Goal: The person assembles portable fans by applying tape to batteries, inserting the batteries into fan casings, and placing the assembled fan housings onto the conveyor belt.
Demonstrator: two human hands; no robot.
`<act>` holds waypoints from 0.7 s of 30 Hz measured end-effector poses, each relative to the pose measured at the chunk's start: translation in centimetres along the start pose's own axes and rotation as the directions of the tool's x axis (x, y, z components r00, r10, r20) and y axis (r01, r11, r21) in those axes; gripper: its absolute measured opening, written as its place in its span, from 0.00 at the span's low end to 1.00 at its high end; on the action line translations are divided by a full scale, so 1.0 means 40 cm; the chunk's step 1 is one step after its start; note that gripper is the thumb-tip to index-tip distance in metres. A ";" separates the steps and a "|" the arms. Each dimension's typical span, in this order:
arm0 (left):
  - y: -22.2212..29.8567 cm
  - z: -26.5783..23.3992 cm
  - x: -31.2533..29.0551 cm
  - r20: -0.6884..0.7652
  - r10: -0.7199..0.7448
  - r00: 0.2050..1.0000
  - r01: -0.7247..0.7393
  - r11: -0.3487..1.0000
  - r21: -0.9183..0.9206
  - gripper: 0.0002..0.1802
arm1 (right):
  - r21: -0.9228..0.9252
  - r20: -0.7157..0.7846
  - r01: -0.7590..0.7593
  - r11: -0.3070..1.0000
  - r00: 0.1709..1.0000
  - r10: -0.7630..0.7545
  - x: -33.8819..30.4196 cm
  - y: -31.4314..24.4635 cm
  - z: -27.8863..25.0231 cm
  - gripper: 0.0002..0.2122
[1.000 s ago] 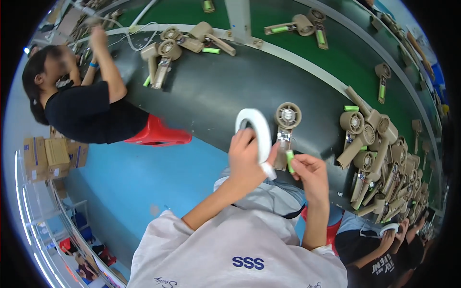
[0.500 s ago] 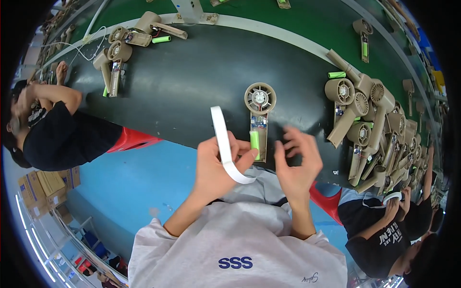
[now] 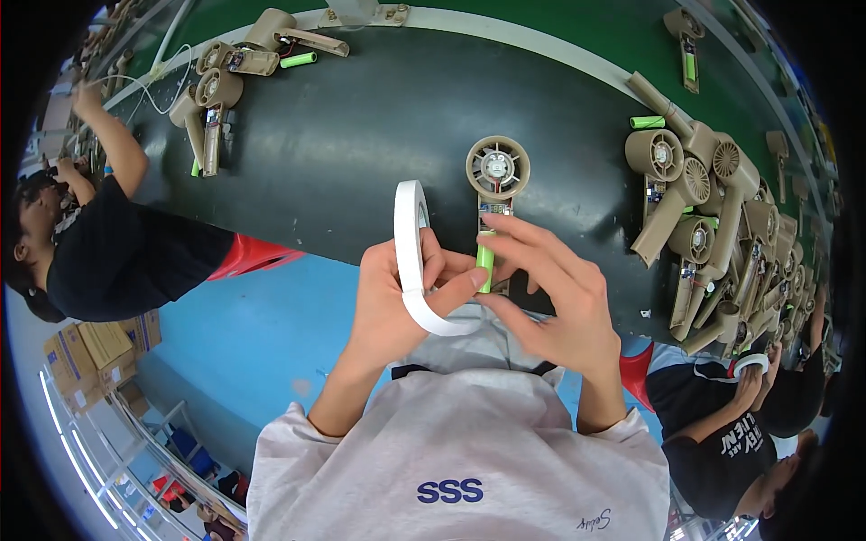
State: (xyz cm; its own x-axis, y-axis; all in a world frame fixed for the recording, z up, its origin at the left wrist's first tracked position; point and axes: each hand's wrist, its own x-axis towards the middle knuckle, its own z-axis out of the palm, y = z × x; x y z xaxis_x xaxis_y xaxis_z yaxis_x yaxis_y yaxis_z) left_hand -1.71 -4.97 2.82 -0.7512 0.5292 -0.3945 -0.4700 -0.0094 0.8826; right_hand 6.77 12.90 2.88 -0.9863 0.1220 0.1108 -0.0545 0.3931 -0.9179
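A green cylindrical battery [image 3: 486, 261] is pinched between the thumb and fingers of my left hand [image 3: 383, 288]. A roll of white tape [image 3: 410, 239] hangs around that hand's fingers. My right hand [image 3: 568, 298] is curled at the battery, fingertips by its upper end and thumb by its lower end. Whether tape lies on the battery, I cannot make out. Just beneath lies a beige handheld fan [image 3: 498, 169], its round head pointing away from me and its handle open on a circuit board [image 3: 495, 209]. My hands hide most of the handle.
The dark work table [image 3: 361, 135] has a white rim at the back. Many fan parts are heaped in a pile [image 3: 722, 216] on the right; several fans [image 3: 216, 90] lie far left. Co-workers sit on both sides, one in a black shirt [image 3: 135, 243] at left.
My right hand has moved left and closed in on the battery. My left hand still holds it, with the tape roll turned slightly. The co-worker at left has raised an arm.
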 end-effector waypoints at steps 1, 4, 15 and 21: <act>0.000 0.000 -0.001 0.010 -0.007 1.000 0.008 1.000 -0.020 0.24 | -0.048 0.003 0.060 0.997 0.998 -0.060 0.002 0.010 -0.002 0.28; -0.003 -0.009 -0.002 0.042 0.008 0.999 -0.008 1.000 -0.013 0.24 | -0.103 -0.013 0.129 0.986 0.991 -0.131 0.009 0.020 -0.001 0.23; 0.007 -0.007 -0.024 -0.001 -0.016 1.000 0.013 0.776 0.630 0.14 | 0.095 -0.178 0.232 0.968 0.961 -0.213 -0.006 0.080 -0.006 0.22; -0.028 0.016 -0.024 0.188 0.097 0.977 -0.204 0.669 0.715 0.25 | 0.189 -0.148 0.298 0.936 0.951 -0.273 -0.009 0.102 0.012 0.23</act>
State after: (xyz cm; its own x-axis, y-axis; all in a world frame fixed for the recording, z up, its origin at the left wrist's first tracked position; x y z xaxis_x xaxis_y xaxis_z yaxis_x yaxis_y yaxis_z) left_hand -0.16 -4.93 2.40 -0.6928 0.6756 -0.2522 0.1696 0.4925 0.8536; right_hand 6.83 14.02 -1.07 -0.8997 0.1439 0.4121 -0.3743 0.2316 -0.8979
